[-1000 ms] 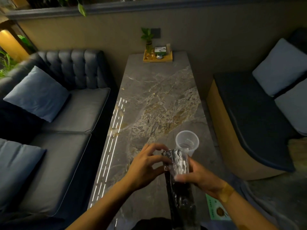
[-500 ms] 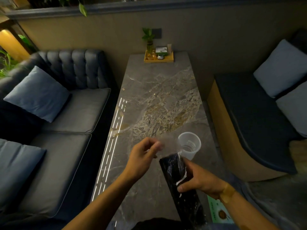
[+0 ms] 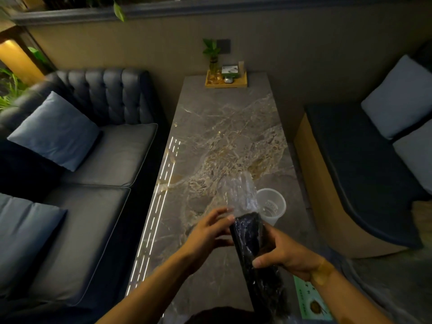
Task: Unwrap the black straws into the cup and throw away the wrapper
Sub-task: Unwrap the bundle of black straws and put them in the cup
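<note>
Straws (image 3: 247, 237) in R hand (image 3: 284, 253), cup (image 3: 271, 204) nr table edge (image 3: 301, 199)

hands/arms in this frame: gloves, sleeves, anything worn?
No gloves and no sleeves in view: both forearms are bare up to the frame edge. The left hand wears nothing visible. The right hand has a tan adhesive patch across the wrist, like a plaster. No rings, watch or bracelets can be made out in the dim light.

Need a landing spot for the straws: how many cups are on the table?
1. A clear plastic cup stands empty on the marble table, beyond the right hand. The tray at the far end may hide others.
</note>
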Demonstrator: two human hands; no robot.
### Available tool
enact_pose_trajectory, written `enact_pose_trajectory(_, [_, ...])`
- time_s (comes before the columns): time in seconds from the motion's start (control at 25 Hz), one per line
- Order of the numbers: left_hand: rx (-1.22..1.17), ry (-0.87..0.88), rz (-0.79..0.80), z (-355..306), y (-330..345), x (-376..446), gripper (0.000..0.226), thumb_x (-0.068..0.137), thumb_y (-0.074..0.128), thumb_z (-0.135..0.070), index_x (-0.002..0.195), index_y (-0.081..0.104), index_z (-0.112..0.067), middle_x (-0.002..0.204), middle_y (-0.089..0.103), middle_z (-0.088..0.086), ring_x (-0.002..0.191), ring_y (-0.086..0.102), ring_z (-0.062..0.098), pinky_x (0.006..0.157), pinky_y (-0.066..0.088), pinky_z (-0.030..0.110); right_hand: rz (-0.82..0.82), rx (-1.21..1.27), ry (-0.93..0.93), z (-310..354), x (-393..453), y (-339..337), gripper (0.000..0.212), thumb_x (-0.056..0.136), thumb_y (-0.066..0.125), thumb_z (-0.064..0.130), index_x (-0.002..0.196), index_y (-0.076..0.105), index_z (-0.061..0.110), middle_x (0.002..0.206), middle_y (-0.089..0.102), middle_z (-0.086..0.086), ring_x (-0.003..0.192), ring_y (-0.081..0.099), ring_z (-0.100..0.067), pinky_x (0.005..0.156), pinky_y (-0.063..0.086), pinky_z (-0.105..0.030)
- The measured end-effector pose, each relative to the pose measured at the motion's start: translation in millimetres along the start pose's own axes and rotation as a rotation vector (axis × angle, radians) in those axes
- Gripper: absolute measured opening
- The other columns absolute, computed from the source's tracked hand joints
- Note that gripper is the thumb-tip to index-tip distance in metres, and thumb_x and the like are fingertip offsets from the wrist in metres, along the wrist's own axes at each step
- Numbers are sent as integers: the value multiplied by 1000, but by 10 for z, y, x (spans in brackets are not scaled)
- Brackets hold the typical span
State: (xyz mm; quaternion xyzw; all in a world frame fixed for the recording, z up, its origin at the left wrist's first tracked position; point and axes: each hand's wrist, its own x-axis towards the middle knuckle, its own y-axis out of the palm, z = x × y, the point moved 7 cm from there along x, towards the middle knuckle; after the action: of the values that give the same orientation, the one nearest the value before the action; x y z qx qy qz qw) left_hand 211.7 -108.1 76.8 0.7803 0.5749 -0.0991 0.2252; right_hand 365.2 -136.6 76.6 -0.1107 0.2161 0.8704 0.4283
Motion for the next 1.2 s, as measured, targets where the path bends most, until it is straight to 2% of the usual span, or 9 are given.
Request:
enact_pose_trajectory(0.12, [94,34,50,52,92,-11,29,92,61,-26,121,65,-22,119,68,12,110,65,32,88,58,41,14,-19,-24,0,40,-2,92,71,75,-8,145,33,27,143,52,-5,131,51,-23,106,45,-43])
enact_pose_trajectory(0.32, [-10,-24,148,61,138,-27,42,89,60,-19,130,57,-28,127,66,8,117,61,30,97,52,47,-17,29,-42,-28,100,-40,94,69,76,-11,143,34,29,142,52,-8,129,53,-23,100,49,-41])
enact_pose_trajectory(0.48, [64,5,54,103,92,14,43,86,68,-6,125,60,-22,115,72,11,107,68,31,89,58,45,-17,68,-43,-51,122,-50,95,70,74,-15,143,33,30,138,56,-10,126,56,-27,99,50,-44])
enact_pose_trajectory(0.6, [65,14,-104,137,7,55,32,87,67,-6,116,63,-20,105,75,10,96,72,29,75,62,42,-202,-14,-37,-75,145,-95,94,71,75,-11,138,30,37,135,56,-13,117,62,-25,93,54,-38])
enact_pose_trajectory(0.72, [4,23,-273,164,-126,81,23,88,67,-9,106,64,-23,94,77,5,84,75,22,60,59,29,-593,-565,-185,79,49,-122,80,67,84,30,130,35,43,135,36,11,125,43,-9,98,43,-25])
enact_pose_trajectory(0.84, [-19,34,-363,170,-180,88,24,88,68,-12,96,65,-33,88,76,-3,80,75,17,59,60,29,-627,-1005,-275,140,55,88,66,67,72,58,123,46,35,125,35,18,112,43,-2,86,40,-9])
enact_pose_trajectory(1.0, [-37,68,-376,164,-186,73,25,87,69,-11,98,66,-34,91,77,-2,82,75,19,61,59,28,-625,-991,-217,84,110,79,35,80,69,44,111,57,31,123,49,17,102,58,-4,84,54,-19])
enact_pose_trajectory(1.12, [-56,82,-313,161,-182,43,27,85,71,-14,103,65,-34,95,77,-4,87,75,21,66,61,30,-664,-882,-246,128,70,20,5,87,66,34,88,62,33,100,63,18,87,65,-3,71,57,-19])
enact_pose_trajectory(1.2, [-81,84,-267,161,-166,32,29,84,73,-16,107,65,-32,98,77,-1,90,74,22,68,60,30,-695,-794,-226,110,46,-44,11,90,63,33,81,57,38,80,67,17,77,66,1,59,53,-12])
